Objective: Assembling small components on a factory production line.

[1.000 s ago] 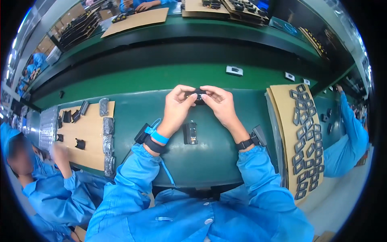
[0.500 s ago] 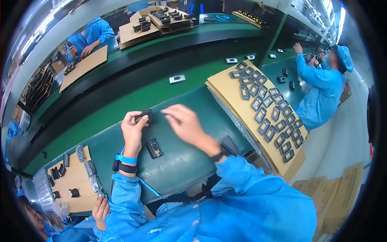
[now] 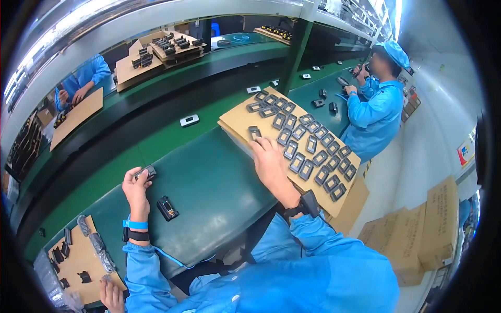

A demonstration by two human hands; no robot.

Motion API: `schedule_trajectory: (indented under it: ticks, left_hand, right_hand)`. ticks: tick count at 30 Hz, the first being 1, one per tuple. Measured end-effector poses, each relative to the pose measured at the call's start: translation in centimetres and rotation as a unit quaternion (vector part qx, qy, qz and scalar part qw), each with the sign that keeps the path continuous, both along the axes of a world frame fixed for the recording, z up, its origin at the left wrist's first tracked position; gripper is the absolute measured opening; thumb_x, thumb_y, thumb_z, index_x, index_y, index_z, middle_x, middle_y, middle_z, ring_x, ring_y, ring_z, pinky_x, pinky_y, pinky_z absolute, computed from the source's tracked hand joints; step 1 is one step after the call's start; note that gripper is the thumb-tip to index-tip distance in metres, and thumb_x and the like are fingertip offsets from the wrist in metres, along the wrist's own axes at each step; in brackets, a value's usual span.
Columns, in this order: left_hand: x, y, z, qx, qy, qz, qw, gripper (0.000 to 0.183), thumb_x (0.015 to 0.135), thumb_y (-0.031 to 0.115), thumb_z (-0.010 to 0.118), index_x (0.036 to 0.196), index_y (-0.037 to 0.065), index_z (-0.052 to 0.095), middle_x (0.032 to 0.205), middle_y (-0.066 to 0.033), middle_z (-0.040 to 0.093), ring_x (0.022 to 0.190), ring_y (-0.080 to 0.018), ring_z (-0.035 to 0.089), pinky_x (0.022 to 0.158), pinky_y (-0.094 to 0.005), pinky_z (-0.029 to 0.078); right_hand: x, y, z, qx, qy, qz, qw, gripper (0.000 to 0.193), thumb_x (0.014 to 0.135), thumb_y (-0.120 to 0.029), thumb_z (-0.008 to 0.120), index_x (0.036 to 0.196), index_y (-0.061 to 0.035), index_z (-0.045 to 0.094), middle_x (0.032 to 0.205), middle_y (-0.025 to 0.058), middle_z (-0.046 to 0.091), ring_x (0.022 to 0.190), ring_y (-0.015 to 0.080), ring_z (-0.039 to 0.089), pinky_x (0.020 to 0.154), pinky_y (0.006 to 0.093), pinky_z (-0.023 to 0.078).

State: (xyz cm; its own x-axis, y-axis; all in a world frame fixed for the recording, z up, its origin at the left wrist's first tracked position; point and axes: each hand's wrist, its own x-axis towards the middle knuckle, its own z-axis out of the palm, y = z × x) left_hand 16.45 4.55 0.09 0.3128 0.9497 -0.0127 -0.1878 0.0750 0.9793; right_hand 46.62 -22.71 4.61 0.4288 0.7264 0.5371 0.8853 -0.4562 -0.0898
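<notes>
My left hand is closed around a small dark rectangular device above the green bench, its fingers hiding part of it. Just below and right of that hand, a second black housing lies on the bench with its inner parts facing up. Over the left edge of the cardboard sheet, my right hand has its fingertips on the near end of a black rectangular frame. The thumb is hidden from view. Several similar black frames lie in loose rows on the cardboard sheet beside this hand.
Beyond the green bench, silver-and-black devices sit on a green conveyor strip. A person works at the right. At lower left, another hand rests by cardboard holding black parts. Brown cartons stand at lower right.
My right hand has gone from beside the left hand to the frames on the cardboard. One frame there has shifted left, away from its neighbours. The view has swung right.
</notes>
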Motion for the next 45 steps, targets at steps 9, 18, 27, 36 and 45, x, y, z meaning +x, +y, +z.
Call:
schedule_trajectory:
  ticks: [9,18,27,36,45]
  left_hand:
    - [-0.4,-1.2,1.9,0.066,0.031,0.003,0.997,0.026,0.099,0.011,0.072,0.122,0.002,0.065,0.104,-0.0096,0.073,0.093,-0.0169,0.071,0.076,-0.0284,0.059]
    - [0.2,-0.8,1.0,0.037,-0.085,0.011,0.996,0.030,0.112,0.029,0.055,0.118,0.004,0.068,0.114,-0.0078,0.071,0.101,-0.0156,0.070,0.083,-0.0323,0.062]
    - [0.7,-1.7,1.6,0.090,-0.055,-0.033,0.994,0.022,0.108,0.013,0.062,0.125,0.000,0.063,0.116,-0.0086,0.072,0.107,-0.0144,0.069,0.089,-0.0333,0.060]
    - [0.7,-1.9,1.9,0.110,-0.046,-0.056,0.991,0.023,0.107,0.007,0.061,0.128,-0.003,0.060,0.118,-0.0109,0.072,0.107,-0.0129,0.068,0.093,-0.0280,0.057]
    - [0.8,-2.0,1.7,0.094,-0.038,-0.076,0.992,0.027,0.107,0.007,0.059,0.132,-0.003,0.059,0.122,-0.0134,0.072,0.109,-0.0167,0.070,0.092,-0.0341,0.061]
  right_hand:
    - [-6.7,9.2,2.1,0.193,0.377,0.323,0.847,0.032,0.096,0.000,0.072,0.128,-0.0021,0.070,0.098,0.0117,0.072,0.087,0.0202,0.070,0.074,0.0337,0.058]
    - [-11.8,21.3,-2.2,0.123,0.704,0.357,0.602,0.022,0.097,0.003,0.071,0.119,0.0055,0.072,0.106,0.0083,0.074,0.088,0.0112,0.068,0.072,0.0260,0.058]
    - [-12.0,21.4,-3.9,0.139,0.721,0.315,0.601,0.024,0.098,0.000,0.072,0.121,0.0053,0.073,0.104,0.0086,0.074,0.087,0.0114,0.066,0.076,0.0268,0.055]
    - [-11.2,21.2,-4.3,0.153,0.715,0.332,0.596,0.019,0.097,0.002,0.073,0.116,0.0054,0.074,0.101,0.0082,0.075,0.083,0.0098,0.067,0.074,0.0251,0.057]
    - [-11.6,21.3,-4.0,0.176,0.691,0.314,0.626,0.013,0.097,0.000,0.074,0.109,0.0037,0.073,0.098,0.0065,0.075,0.084,0.0095,0.068,0.073,0.0243,0.055]
